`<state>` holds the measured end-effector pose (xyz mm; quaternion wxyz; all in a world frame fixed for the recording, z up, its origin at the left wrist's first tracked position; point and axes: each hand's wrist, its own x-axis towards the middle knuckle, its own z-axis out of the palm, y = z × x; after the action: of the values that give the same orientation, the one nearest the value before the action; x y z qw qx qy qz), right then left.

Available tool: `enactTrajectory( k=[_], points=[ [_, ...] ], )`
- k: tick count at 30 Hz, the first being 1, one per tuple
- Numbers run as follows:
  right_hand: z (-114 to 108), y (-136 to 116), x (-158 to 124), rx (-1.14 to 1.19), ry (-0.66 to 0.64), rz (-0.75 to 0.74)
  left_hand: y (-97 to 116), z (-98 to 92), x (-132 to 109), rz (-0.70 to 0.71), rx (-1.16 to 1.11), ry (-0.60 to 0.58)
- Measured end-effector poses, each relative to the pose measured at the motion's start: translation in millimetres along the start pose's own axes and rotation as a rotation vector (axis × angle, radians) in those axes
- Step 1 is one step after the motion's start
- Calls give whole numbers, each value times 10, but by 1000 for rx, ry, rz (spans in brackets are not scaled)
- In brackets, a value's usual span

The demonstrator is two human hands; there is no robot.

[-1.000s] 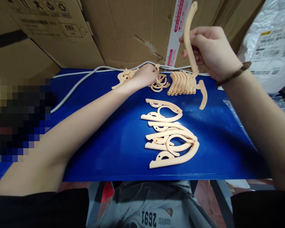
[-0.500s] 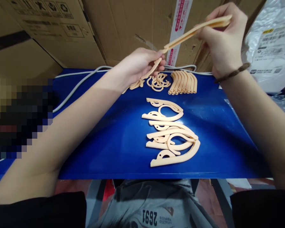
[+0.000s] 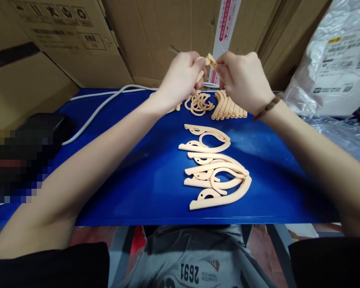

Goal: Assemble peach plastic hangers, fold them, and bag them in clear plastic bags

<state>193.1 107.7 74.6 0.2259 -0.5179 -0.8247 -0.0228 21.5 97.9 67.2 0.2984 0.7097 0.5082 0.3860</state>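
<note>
Above the back of the table, my hands are close together. My left hand (image 3: 183, 78) is closed on a beige plastic hanger piece (image 3: 200, 76), mostly hidden by the fingers. Pinched in my right hand (image 3: 247, 78) is a beige hanger arm (image 3: 211, 61), its end touching or almost touching the left hand's piece. Below lie folded beige travel hangers (image 3: 222, 203) in a column. Behind them are a heap of curved hanger hooks (image 3: 198, 105) and a neat row of hanger arms (image 3: 230, 109). More beige pieces (image 3: 176, 107) are partly hidden by my left forearm.
The blue table (image 3: 132, 180) backs onto cardboard boxes (image 3: 162, 40). A white cable (image 3: 91, 116) runs along its left and rear. A black object (image 3: 60, 124) sits at left, partly blurred out. Bubble-wrapped packaging (image 3: 327, 60) stands at the right rear.
My right hand has come left and down towards my left hand, and the hanger arm has swung so its end points up between them. My left hand has turned slightly.
</note>
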Motion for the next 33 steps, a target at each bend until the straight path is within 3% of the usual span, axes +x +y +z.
enactTrajectory(
  k=[3, 6, 12, 16, 23, 33],
  points=[
    [-14, 80, 56, 254, -60, 101, -93, -30, 55, 79, 58, 115],
    [-66, 252, 90, 345, -29, 205, -279, -178, 193, -25, 124, 142],
    [-157, 580, -87, 110, 112, 174, -721, -535, 356, -323, 266, 97],
    [-126, 701, -318, -197, 154, 117, -890, -620, 244, -337, 404, 26],
    [10, 825, -503, -430, 5, 35, -798, -517, -72, -282, 669, 109],
    [130, 913, -545, -407, -143, -36, -636, -143, -325, -188, 970, 59]
  ],
)
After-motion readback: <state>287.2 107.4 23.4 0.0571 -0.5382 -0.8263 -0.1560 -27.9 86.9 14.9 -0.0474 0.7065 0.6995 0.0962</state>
